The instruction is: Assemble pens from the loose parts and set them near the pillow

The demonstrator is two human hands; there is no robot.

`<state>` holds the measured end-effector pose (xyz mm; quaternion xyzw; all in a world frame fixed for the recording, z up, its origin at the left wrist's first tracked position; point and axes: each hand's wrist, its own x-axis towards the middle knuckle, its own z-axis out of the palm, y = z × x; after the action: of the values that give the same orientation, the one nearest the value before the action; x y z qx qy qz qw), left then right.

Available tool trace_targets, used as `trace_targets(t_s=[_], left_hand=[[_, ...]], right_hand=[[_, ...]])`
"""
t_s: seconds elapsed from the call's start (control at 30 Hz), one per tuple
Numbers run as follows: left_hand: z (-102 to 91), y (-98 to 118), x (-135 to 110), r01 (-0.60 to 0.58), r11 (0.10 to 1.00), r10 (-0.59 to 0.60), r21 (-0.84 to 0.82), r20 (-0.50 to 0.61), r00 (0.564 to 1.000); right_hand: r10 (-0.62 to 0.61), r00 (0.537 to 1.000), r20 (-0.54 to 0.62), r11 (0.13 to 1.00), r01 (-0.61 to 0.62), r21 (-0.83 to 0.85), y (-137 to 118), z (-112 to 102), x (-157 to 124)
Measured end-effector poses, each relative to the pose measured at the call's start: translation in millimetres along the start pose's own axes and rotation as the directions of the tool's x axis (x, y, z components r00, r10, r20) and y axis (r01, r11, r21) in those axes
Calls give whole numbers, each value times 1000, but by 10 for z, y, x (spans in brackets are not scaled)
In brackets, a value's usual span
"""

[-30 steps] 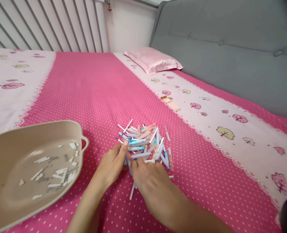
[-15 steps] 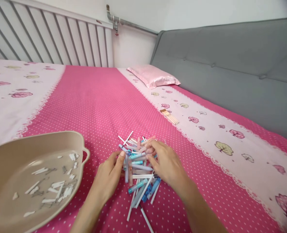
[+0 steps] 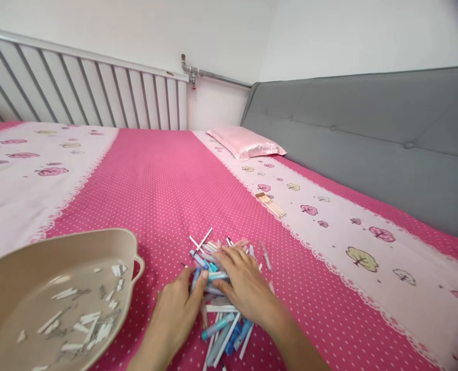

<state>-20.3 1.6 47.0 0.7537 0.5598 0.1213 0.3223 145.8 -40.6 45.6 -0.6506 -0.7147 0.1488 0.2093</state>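
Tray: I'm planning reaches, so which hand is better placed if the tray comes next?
Probably the left hand: it is at the left side of the pile, nearer the tray. The right hand is over the pile, farther off, beyond the left.
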Motion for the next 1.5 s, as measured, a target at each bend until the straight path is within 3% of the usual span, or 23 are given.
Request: trace_targets(t_s=[0.33,0.8,1.17,1.5], left_hand=[[75,-57,37,-56,997,57,-47,10,998],[119,-135,94,-81,995,83,60,-24,996],[99,-148,80,-55,996,55,65,-3,998],[50,-99,79,-51,995,52,82,-5,999]], right_hand=[[-24,999,27,996,22,89,46,-110,1],[-68,998,-8,976,69,207,4,-108,57],[-95,981,-167,956,137,261,-19,-129,83],[8,962,-273,911,105,398,52,-159,102]])
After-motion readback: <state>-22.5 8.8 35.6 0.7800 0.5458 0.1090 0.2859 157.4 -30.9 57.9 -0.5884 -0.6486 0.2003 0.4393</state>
